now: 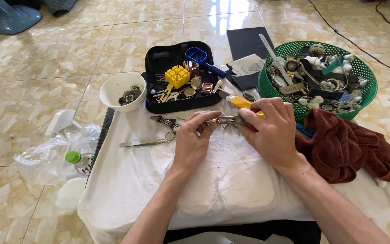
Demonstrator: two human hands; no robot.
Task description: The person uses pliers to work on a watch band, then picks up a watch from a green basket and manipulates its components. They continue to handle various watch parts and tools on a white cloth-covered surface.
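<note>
Forearms: two bare forearms reach up from the lower edge of the view, meeting over the middle of a white cloth (231, 185) spread on a low bench.
Left hand: the left hand (190, 142) has its fingers curled shut around a small gold-coloured metal piece (213, 120), holding it at chest-centre above the cloth.
Right hand: the right hand (269, 131) is closed around pliers (242, 118) with red and yellow handles, whose tips meet the small piece held by the other hand.
Beside the left hand: a metal watch strap (163, 120) and steel tweezers (143, 143) lie on the cloth, just to the left.
Behind the hands: an open black tool case (181, 77) holds a yellow block, a blue holder and small tools; a white bowl (123, 90) of dark bits stands to its left.
Right side: a green basket (317, 79) heaped with watches and straps, with a dark red towel (353, 149) slumped against it.
Floor: glossy tan tiles, a clear bag with a green-capped bottle (75, 160) at left.
Risk: judged from the grip, the plier tips could slip off the tiny piece if squeezed off-centre, nicking a finger or flicking the piece onto the floor, where it would be hard to find.
</note>
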